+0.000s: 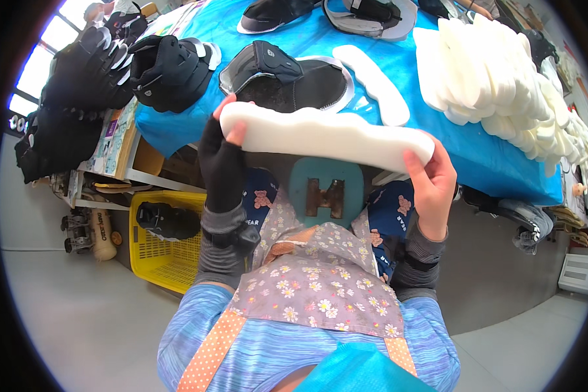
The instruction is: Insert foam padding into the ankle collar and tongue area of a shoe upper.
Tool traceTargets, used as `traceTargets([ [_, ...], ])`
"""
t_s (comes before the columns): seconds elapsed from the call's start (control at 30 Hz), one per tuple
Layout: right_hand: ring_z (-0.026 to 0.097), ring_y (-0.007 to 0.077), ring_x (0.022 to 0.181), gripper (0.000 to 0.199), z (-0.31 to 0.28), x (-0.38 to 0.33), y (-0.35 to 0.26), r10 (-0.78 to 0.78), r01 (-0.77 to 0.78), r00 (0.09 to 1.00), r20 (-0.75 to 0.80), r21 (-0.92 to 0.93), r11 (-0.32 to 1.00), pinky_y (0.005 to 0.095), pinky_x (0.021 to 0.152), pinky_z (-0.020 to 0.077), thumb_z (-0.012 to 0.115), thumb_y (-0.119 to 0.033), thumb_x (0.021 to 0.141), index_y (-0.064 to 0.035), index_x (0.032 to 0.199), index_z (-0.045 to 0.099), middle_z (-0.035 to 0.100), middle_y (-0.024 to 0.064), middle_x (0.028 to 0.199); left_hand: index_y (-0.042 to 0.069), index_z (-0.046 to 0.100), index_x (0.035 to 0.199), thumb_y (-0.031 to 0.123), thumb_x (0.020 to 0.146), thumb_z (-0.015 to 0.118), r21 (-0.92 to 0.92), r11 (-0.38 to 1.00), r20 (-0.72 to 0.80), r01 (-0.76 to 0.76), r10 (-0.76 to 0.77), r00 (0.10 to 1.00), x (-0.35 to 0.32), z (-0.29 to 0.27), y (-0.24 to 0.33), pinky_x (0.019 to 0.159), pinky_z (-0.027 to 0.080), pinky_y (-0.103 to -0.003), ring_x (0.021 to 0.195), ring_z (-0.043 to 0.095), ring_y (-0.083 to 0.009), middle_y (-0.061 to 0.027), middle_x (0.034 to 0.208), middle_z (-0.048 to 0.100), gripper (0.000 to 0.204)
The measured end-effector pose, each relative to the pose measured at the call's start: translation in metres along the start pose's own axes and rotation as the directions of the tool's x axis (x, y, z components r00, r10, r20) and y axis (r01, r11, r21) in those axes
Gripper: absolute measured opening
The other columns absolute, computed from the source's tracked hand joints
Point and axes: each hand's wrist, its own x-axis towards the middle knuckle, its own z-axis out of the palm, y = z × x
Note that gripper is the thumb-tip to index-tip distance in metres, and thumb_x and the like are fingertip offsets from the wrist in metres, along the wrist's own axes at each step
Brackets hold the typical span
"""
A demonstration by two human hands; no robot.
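Observation:
A long white foam strip (326, 136) with one wavy edge is stretched level between my two hands, just in front of the table's near edge. My left hand (221, 157), in a black fingerless glove, grips its left end, thumb on the near face. At the other end my bare right hand (433, 183) pinches the rounded tip between thumb and fingers. Behind the strip lies a black shoe upper (310, 85) with a pale rim, its lower edge partly hidden. A second white foam strip (374, 85) rests to its right on the blue table cover (464, 147).
Many white foam pieces (490, 78) are piled at the right. Black shoe uppers (173, 75) stand at the left, with a taller black stack (85, 72) beyond. Below the table sits a yellow crate (136, 245) holding a black shoe piece (168, 221). Another person's hand (482, 9) shows far right.

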Motion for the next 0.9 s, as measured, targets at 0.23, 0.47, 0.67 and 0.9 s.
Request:
traceTargets([
  [0.23,0.062,0.0186,0.094,0.042,0.057,-0.009,0.007,-0.295,0.288,0.956,0.007,-0.235,0.928,0.0294,0.082,0.0492,0.067,-0.005,0.085,0.0042,0.125,0.056,0.065,0.0139,0.106,0.005,0.044,0.121,-0.001,0.083,0.067,0.119,0.856,0.276,-0.504,0.459,0.845,-0.05,0.031,-0.012,0.102,0.041,-0.043,0.124,0.052,-0.0306,-0.0263,0.132,0.051,0.044],
  [0.47,0.063,0.0286,0.096,0.061,0.078,-0.019,-0.006,-0.46,0.505,0.857,0.232,-0.197,0.841,0.035,0.082,0.0504,0.069,0.006,0.072,0.0036,0.131,0.052,0.064,0.0168,0.111,0.006,0.053,0.113,0.002,0.074,0.079,0.34,0.598,0.447,-0.726,0.576,0.684,-0.044,0.041,-0.015,0.097,0.048,-0.047,0.116,0.058,-0.0405,-0.0248,0.125,0.058,0.048],
  [0.67,0.064,0.0285,0.096,0.063,0.075,-0.02,-0.009,-0.47,0.518,0.848,0.247,-0.195,0.833,0.035,0.082,0.0504,0.069,0.007,0.07,0.0038,0.131,0.053,0.064,0.0169,0.116,0.006,0.053,0.114,0.002,0.074,0.079,0.323,0.599,0.453,-0.732,0.581,0.676,-0.045,0.039,-0.018,0.098,0.048,-0.048,0.118,0.057,-0.0409,-0.0246,0.125,0.057,0.048],
  [0.9,0.063,0.0292,0.098,0.064,0.073,-0.019,-0.006,-0.462,0.511,0.846,0.268,-0.158,0.845,0.036,0.084,0.0492,0.069,0.004,0.072,0.0048,0.133,0.05,0.063,0.0176,0.117,0.005,0.053,0.119,0.001,0.077,0.074,0.329,0.618,0.48,-0.714,0.542,0.69,-0.047,0.044,-0.013,0.098,0.047,-0.048,0.12,0.055,-0.0421,-0.026,0.128,0.055,0.047],
])
